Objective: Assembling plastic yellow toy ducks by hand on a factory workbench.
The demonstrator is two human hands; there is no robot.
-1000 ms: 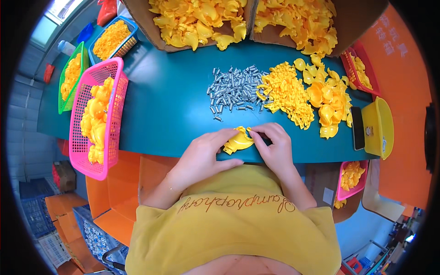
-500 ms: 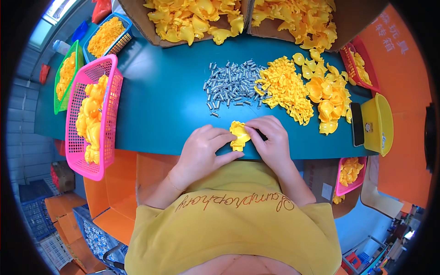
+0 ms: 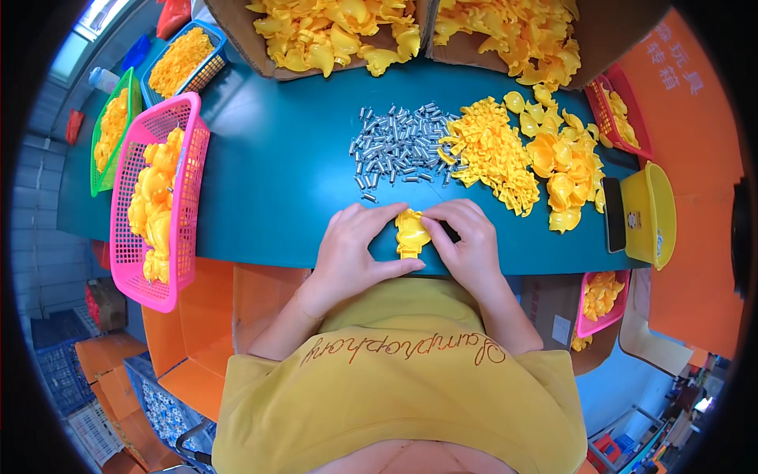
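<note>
At the table's near edge, between my two hands, is a yellow molded plastic toy shell [image 3: 410,233], its hollow side partly covered by fingers. My left hand [image 3: 349,246] spans its left side, fingertips at the top edge and thumb by the bottom. My right hand [image 3: 464,238] grips its upper right edge with thumb and fingers. Beyond my hands lies a pile of small metal springs [image 3: 403,142]. To its right are small yellow plastic pieces [image 3: 493,154] and larger yellow cupped shells [image 3: 567,170].
Two cardboard boxes of yellow shells, one with a visible inner edge [image 3: 430,35], stand at the back of the teal table [image 3: 268,182]. A pink basket [image 3: 201,150] of yellow figures sits left. On the right are a black phone-like slab [image 3: 614,213] and a yellow bin [image 3: 659,213].
My left fingers have moved off the shell's middle up to its top edge, and more of the shell shows. The right hand stays nearly in place.
</note>
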